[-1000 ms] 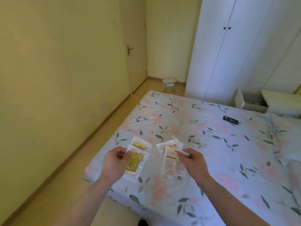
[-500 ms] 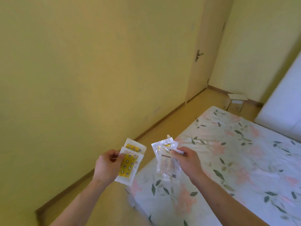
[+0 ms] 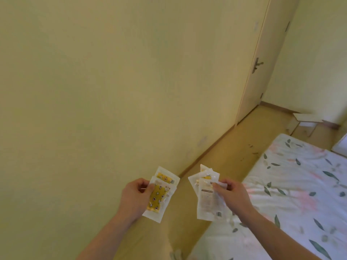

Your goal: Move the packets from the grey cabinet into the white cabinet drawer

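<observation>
Packets [image 3: 159, 196] now off-bed, in hands [image 3: 232, 197]

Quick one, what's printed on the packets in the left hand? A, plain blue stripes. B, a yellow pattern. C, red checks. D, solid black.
B: the packets gripped by the left hand show a yellow patterned insert inside white sleeves.

A strip of bare floor [image 3: 221, 166] runs between the wall [image 3: 93, 91] on the left and the bed [image 3: 291, 194] on the right, leading to a closed door [image 3: 257, 62]. A small stool [image 3: 304, 121] stands at the far end beside the bed's corner, narrowing the way there.
</observation>
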Tool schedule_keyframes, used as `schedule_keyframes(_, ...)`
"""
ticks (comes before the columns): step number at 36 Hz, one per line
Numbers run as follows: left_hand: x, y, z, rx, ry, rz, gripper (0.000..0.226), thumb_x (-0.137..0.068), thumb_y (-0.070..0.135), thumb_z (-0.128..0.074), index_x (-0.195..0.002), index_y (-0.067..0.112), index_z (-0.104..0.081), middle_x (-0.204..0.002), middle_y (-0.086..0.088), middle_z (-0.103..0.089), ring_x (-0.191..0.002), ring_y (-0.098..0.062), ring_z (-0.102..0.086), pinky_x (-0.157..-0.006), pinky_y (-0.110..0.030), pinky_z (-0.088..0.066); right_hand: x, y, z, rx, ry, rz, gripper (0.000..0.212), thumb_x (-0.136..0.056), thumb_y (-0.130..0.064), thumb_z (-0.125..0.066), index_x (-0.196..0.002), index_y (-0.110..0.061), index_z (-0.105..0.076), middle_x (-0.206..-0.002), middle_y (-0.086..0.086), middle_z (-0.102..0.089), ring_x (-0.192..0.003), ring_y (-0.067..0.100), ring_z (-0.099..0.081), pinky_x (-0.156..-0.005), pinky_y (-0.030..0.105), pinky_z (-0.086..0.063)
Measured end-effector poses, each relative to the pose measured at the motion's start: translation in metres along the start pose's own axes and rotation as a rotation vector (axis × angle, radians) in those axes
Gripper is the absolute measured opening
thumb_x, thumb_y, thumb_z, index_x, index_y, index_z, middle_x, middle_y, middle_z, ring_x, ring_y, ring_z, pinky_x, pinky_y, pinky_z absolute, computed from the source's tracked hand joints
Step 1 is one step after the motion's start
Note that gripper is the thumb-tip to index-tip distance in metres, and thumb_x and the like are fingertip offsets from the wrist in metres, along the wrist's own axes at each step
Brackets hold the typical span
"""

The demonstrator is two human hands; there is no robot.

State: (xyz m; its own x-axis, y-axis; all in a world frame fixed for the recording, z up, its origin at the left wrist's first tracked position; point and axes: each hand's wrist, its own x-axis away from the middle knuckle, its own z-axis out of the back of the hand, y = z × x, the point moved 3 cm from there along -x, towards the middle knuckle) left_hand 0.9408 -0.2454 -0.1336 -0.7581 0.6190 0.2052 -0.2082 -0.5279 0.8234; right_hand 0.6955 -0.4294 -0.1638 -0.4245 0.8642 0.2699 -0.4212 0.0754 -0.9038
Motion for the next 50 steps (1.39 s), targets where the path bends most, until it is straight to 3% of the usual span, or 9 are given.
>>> schedule_keyframes(7,-0.108,0.042,-0.013,-0.058,-0.149,-0.076,0.019,-0.093,0.028,-0.067,-0.075,0.025,-0.071,-0.074,0.009,-0.074,-0.069,-0.007,-0.07,-0.06,-0.022,-0.046,-0.055,-0.015,-0.002,-0.031,0.169,-0.086,0.017,-0.089,-0.027,-0.073,-0.081,-0.012,-0.072,-0.072,0.004,-0.072,-0.064,0.013,-0.063,-0.059,0.027,-0.048)
schedule_keyframes(19,-0.266,0.151,-0.131,-0.085,-0.4,-0.249,0.019,-0.093,0.027,-0.068,-0.075,0.023,-0.071,-0.073,0.009,-0.073,-0.062,-0.002,-0.065,-0.059,-0.017,-0.045,-0.186,-0.021,0.071,-0.103,0.437,-0.184,0.02,-0.09,-0.031,-0.072,-0.082,-0.012,-0.072,-0.075,0.005,-0.072,-0.069,0.016,-0.065,-0.063,0.027,-0.049)
schedule_keyframes(27,-0.379,0.242,-0.241,-0.102,-0.475,-0.253,0.014,-0.093,0.024,-0.069,-0.08,0.021,-0.073,-0.076,0.006,-0.074,-0.069,-0.011,-0.07,-0.059,-0.021,-0.049,-0.312,-0.034,0.147,-0.222,0.523,-0.229,0.015,-0.088,-0.027,-0.074,-0.083,-0.013,-0.072,-0.076,0.002,-0.072,-0.067,0.014,-0.062,-0.06,0.024,-0.045)
schedule_keyframes(36,-0.469,0.355,-0.369,-0.119,-0.57,-0.34,0.015,-0.093,0.025,-0.069,-0.08,0.02,-0.072,-0.075,0.004,-0.075,-0.071,-0.013,-0.071,-0.067,-0.032,-0.059,-0.416,-0.04,0.258,-0.264,0.627,-0.279,0.013,-0.088,-0.03,-0.074,-0.081,-0.019,-0.074,-0.078,0.0,-0.075,-0.077,0.019,-0.068,-0.072,0.032,-0.052)
schedule_keyframes(42,-0.522,0.413,-0.464,-0.128,-0.676,-0.389,0.015,-0.094,0.025,-0.068,-0.081,0.018,-0.072,-0.075,0.003,-0.075,-0.068,-0.014,-0.072,-0.062,-0.031,-0.059,-0.477,-0.034,0.327,-0.278,0.735,-0.315,0.014,-0.09,-0.029,-0.073,-0.084,-0.015,-0.073,-0.077,0.001,-0.073,-0.069,0.016,-0.063,-0.062,0.029,-0.048)
schedule_keyframes(46,-0.565,0.456,-0.526,-0.107,-0.732,-0.428,0.013,-0.095,0.024,-0.067,-0.084,0.019,-0.073,-0.077,0.003,-0.076,-0.066,-0.009,-0.072,-0.056,-0.021,-0.053,-0.527,-0.027,0.37,-0.3,0.806,-0.338,0.013,-0.089,-0.027,-0.073,-0.083,-0.016,-0.073,-0.074,0.002,-0.071,-0.068,0.016,-0.06,-0.058,0.026,-0.046)
schedule_keyframes(50,-0.617,0.501,-0.583,-0.112,-0.769,-0.447,0.013,-0.095,0.026,-0.067,-0.085,0.019,-0.073,-0.078,0.004,-0.076,-0.069,-0.01,-0.073,-0.06,-0.026,-0.057,-0.583,-0.033,0.411,-0.293,0.855,-0.361,0.016,-0.091,-0.029,-0.072,-0.084,-0.014,-0.073,-0.073,0.001,-0.07,-0.062,0.012,-0.057,-0.056,0.02,-0.041)
